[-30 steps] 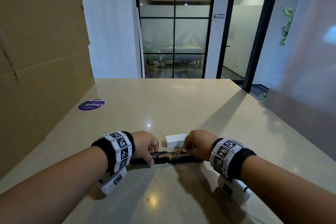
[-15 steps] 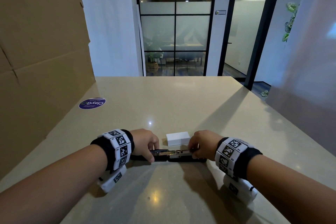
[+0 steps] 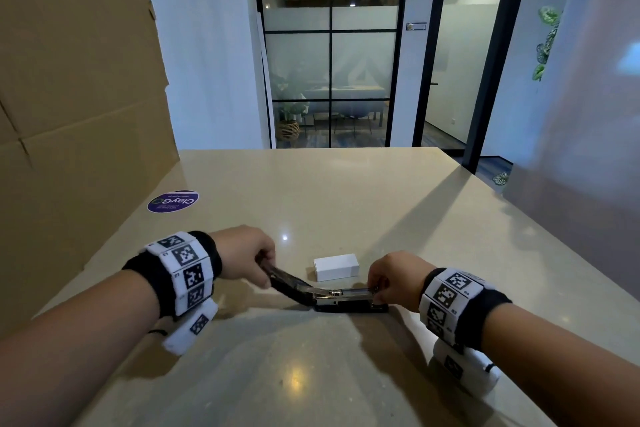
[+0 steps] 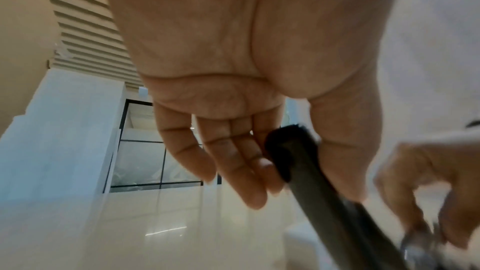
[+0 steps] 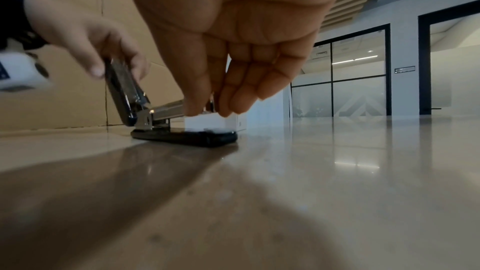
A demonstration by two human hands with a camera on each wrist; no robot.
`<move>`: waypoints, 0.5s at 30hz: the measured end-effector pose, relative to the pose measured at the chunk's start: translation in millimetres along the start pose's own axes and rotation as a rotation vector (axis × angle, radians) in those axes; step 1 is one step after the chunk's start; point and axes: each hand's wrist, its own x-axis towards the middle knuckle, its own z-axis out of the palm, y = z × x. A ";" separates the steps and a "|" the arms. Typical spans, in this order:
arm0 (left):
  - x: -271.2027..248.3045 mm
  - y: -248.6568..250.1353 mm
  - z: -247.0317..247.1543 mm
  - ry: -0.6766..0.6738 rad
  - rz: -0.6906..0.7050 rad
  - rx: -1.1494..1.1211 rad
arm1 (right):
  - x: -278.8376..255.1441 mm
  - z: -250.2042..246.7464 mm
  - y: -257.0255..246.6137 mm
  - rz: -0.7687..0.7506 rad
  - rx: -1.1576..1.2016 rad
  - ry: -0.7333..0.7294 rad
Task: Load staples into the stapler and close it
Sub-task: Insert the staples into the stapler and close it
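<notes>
A black stapler (image 3: 349, 305) lies on the beige table with its base (image 5: 187, 136) flat. Its top cover (image 3: 287, 282) is swung up and back to the left. My left hand (image 3: 249, 258) pinches the cover's free end (image 4: 293, 151) between thumb and fingers. My right hand (image 3: 391, 276) pinches the front end of the metal staple channel (image 5: 168, 108) from above. A small white staple box (image 3: 336, 266) sits just behind the stapler. Whether staples lie in the channel is hidden.
A large cardboard sheet (image 3: 79, 97) stands along the table's left side. A round purple sticker (image 3: 173, 201) lies on the table at the left. The table's far edge (image 3: 311, 149) meets a glass wall beyond; its right edge (image 3: 540, 236) runs diagonally.
My left hand has lifted the stapler's cover up off the table, swinging it toward the right. My right hand stays at the channel's front end.
</notes>
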 end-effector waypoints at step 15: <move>35.9 91.2 29.0 0.054 0.261 -0.160 | 3.5 1.9 -1.9 0.058 -0.051 -0.028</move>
